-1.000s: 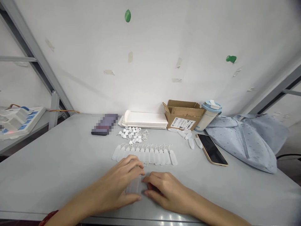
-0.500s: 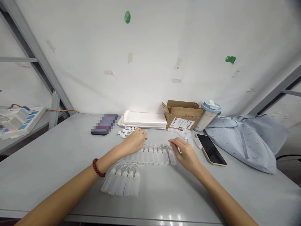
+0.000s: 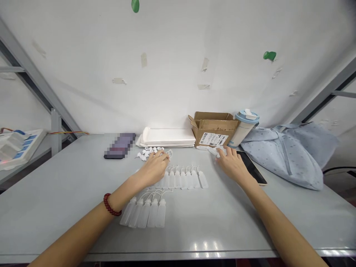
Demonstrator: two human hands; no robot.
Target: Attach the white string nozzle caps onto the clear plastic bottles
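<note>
My left hand (image 3: 154, 168) reaches over the far end of a row of small translucent bottles (image 3: 185, 180) to a heap of little white caps (image 3: 148, 152). Its fingers are curled down together at the heap's near edge, and what they pinch is hidden. My right hand (image 3: 232, 163) lies further right with its fingers stretched out over a few loose bottles (image 3: 215, 151) beside the cardboard box (image 3: 213, 128). Closer to me, several capped bottles (image 3: 146, 213) lie side by side on the grey table (image 3: 55, 193).
A phone (image 3: 254, 170) lies right of my right hand, partly under it. Behind stand a lidded cup (image 3: 243, 128), a stack of white trays (image 3: 167, 137) and a dark flat object (image 3: 119, 146). A pale blue bag (image 3: 289, 152) fills the right side.
Both hands left the capped bottles near the front edge and moved away from me: the left to the cap heap, the right further right to the loose bottles. The view tilted slightly down.
</note>
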